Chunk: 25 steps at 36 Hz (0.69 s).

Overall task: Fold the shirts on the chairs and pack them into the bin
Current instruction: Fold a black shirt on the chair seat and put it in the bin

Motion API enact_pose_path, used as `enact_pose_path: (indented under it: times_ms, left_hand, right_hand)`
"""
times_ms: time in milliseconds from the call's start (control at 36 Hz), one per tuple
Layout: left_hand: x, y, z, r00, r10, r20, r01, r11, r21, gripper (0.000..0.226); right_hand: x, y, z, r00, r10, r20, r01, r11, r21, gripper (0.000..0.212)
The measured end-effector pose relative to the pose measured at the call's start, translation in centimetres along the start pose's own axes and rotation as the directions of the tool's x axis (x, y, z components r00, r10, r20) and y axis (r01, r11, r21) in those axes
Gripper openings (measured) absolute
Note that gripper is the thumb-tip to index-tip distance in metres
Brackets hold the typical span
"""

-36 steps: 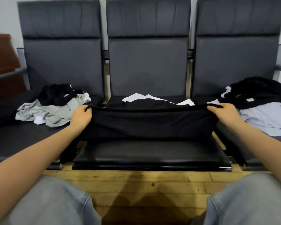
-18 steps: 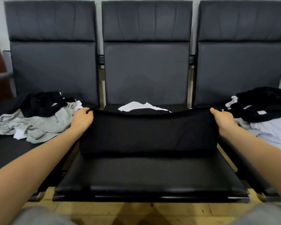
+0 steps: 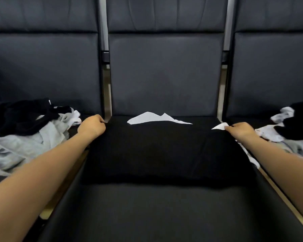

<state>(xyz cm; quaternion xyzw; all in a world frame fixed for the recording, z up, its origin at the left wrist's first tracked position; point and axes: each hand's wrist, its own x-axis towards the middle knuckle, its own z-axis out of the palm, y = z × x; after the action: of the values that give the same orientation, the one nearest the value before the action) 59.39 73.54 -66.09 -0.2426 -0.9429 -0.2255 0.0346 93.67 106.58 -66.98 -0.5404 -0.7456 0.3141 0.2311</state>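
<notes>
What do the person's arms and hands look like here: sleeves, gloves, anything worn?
Both forearms are bare right up to the frame edge, so no sleeve shows. The left hand and right hand wear no gloves. No watch, ring, band or marking is visible on either; slight blur could hide small details.

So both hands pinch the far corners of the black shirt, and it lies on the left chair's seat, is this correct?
Not quite: the black shirt lies on the middle chair's seat, not the left one, as the head view shows. The left hand and right hand do pinch its far corners.
</notes>
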Motion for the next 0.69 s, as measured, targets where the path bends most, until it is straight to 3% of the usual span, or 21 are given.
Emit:
enact_pose_path:
  times_ms: [83, 278, 417, 500, 583, 694]
  left_hand:
    - [0.0, -0.8, 1.7, 1.0, -0.001, -0.023, 0.003, 0.997, 0.073, 0.03]
    - [-1.8, -0.3, 1.0, 0.974, -0.086, -0.212, 0.056, 0.988, -0.143, 0.035]
    - [-5.5, 0.0, -0.2, 0.987, -0.119, -0.11, 0.099, 0.981, -0.168, 0.043]
    - [-8.5, -0.3, -0.4, 0.987, -0.153, -0.047, 0.146, 0.981, -0.131, 0.054]
    - [-10.8, -0.6, -0.6, 0.981, -0.191, 0.023, 0.192, 0.977, -0.093, 0.069]
    - [-13.3, -0.9, -1.5, 0.981, -0.189, 0.053, 0.191, 0.981, -0.032, 0.08]
  right_hand:
    - [-0.3, 0.3, 1.0, 0.999, -0.044, -0.005, 0.043, 0.996, -0.077, 0.031]
    - [-2.5, 0.5, -0.4, 0.996, -0.058, -0.065, 0.054, 0.996, -0.066, 0.045]
    - [-6.2, 0.7, -2.4, 0.997, 0.017, -0.077, -0.023, 0.997, -0.074, 0.049]
    - [-9.4, 1.2, -3.2, 0.998, 0.064, 0.025, -0.06, 0.988, -0.141, 0.066]
    - [-11.5, 1.7, -3.3, 0.995, 0.064, 0.076, -0.041, 0.961, -0.274, 0.075]
    - [-14.1, 1.2, -3.8, 0.993, 0.028, 0.117, 0.018, 0.927, -0.376, 0.07]
